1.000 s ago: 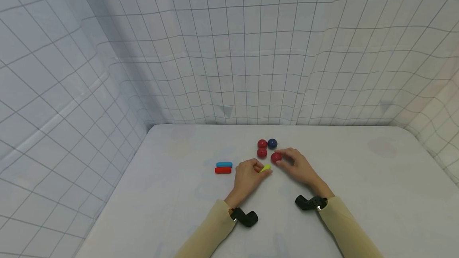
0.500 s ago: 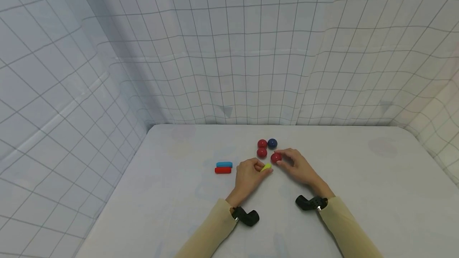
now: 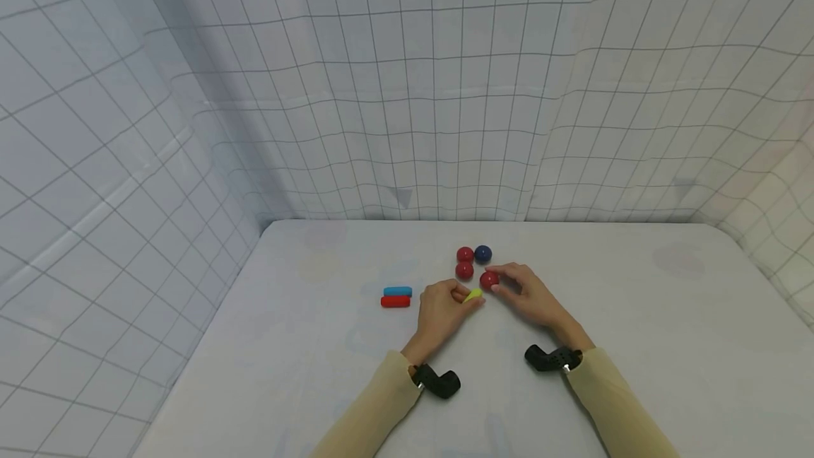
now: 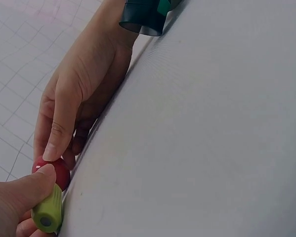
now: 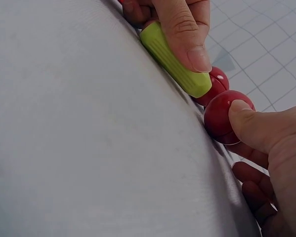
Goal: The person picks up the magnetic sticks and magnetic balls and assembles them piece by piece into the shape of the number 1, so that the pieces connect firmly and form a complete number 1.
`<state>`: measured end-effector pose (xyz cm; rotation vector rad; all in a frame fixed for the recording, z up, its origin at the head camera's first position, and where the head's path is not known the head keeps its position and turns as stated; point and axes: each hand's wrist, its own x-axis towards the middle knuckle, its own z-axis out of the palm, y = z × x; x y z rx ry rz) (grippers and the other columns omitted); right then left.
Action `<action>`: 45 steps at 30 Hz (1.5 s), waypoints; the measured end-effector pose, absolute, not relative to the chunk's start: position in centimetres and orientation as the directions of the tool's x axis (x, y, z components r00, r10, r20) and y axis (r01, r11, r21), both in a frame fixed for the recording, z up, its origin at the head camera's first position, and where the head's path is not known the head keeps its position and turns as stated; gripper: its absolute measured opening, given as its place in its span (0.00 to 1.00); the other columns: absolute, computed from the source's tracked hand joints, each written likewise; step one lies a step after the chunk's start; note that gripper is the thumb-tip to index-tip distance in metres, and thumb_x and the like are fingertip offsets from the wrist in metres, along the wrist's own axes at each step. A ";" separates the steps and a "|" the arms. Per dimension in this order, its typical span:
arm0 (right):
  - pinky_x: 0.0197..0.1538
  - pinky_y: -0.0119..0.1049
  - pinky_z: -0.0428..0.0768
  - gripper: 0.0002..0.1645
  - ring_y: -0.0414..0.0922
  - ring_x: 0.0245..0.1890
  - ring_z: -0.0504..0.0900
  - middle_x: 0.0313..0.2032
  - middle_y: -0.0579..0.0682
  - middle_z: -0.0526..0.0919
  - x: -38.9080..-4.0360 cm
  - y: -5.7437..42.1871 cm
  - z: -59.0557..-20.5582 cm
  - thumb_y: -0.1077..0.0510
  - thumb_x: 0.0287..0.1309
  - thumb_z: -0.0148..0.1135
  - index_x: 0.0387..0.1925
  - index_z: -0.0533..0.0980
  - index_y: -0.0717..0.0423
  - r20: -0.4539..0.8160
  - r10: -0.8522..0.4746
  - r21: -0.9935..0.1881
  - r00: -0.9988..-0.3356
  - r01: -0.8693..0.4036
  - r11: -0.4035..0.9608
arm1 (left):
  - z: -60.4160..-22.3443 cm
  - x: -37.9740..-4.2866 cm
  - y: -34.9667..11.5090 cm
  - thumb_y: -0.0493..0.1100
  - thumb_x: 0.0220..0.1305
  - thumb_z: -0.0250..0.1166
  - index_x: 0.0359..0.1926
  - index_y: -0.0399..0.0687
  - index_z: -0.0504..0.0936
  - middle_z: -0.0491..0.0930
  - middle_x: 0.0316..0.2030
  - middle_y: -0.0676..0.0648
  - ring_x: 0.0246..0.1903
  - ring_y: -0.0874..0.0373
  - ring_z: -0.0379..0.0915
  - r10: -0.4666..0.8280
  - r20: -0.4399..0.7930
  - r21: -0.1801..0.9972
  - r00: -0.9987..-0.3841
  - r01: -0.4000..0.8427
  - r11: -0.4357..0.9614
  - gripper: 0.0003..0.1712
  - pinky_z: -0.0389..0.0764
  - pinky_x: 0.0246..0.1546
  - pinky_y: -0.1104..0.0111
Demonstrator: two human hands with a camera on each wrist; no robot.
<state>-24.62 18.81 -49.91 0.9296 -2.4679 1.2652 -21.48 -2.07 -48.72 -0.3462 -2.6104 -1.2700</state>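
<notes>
Near the middle of the table my left hand (image 3: 439,313) pinches a short yellow-green ribbed rod (image 3: 473,295) between thumb and fingers. A grey round spot shows in the rod's end face in the left wrist view. My right hand (image 3: 531,297) holds a glossy red ball (image 3: 489,280) by thumb and fingertips, down at the table surface. The rod's far end points at this ball; whether they touch I cannot tell. Just beyond are two more red balls, a rear one (image 3: 465,255) and a front one (image 3: 464,271), with a dark blue ball (image 3: 483,254) beside the rear one.
To the left of my left hand, a blue rod (image 3: 398,292) and a red rod (image 3: 396,302) lie side by side on the white table (image 3: 305,345). White grid-lined curtains (image 3: 420,90) hang behind the table and along its sides. Each wrist wears a black camera mount (image 3: 440,382).
My left hand has shifted very slightly right and away from me, bringing the yellow-green rod closer to the held red ball. The right hand stays almost still.
</notes>
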 end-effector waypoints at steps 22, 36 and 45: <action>0.50 0.47 0.67 0.21 0.49 0.47 0.73 0.47 0.51 0.80 -24.5 18.7 -49.8 0.63 0.58 0.64 0.55 0.76 0.59 0.441 -0.443 -0.650 -0.781 -0.618 0.441 | -49.0 -21.9 -1.9 0.54 0.48 0.75 0.30 0.47 0.86 0.81 0.22 0.57 0.22 0.70 0.73 0.111 0.303 0.740 -0.947 0.307 0.599 0.16 0.71 0.23 0.75; 0.52 0.49 0.67 0.22 0.50 0.48 0.73 0.46 0.50 0.81 -24.6 18.7 -50.0 0.62 0.56 0.66 0.54 0.76 0.61 0.425 -0.411 -0.679 -0.806 -0.585 0.443 | -49.0 -22.0 -1.5 0.53 0.48 0.75 0.30 0.47 0.85 0.80 0.21 0.57 0.21 0.69 0.73 0.121 0.297 0.746 -0.947 0.309 0.589 0.16 0.71 0.22 0.75; 0.56 0.51 0.67 0.23 0.49 0.53 0.73 0.48 0.49 0.80 -24.1 18.7 -50.0 0.51 0.57 0.67 0.52 0.77 0.55 0.303 -0.290 -0.769 -0.908 -0.412 0.488 | -48.7 -21.7 -1.0 0.53 0.48 0.75 0.30 0.48 0.83 0.79 0.22 0.57 0.22 0.70 0.73 0.139 0.305 0.723 -0.942 0.324 0.610 0.16 0.72 0.26 0.73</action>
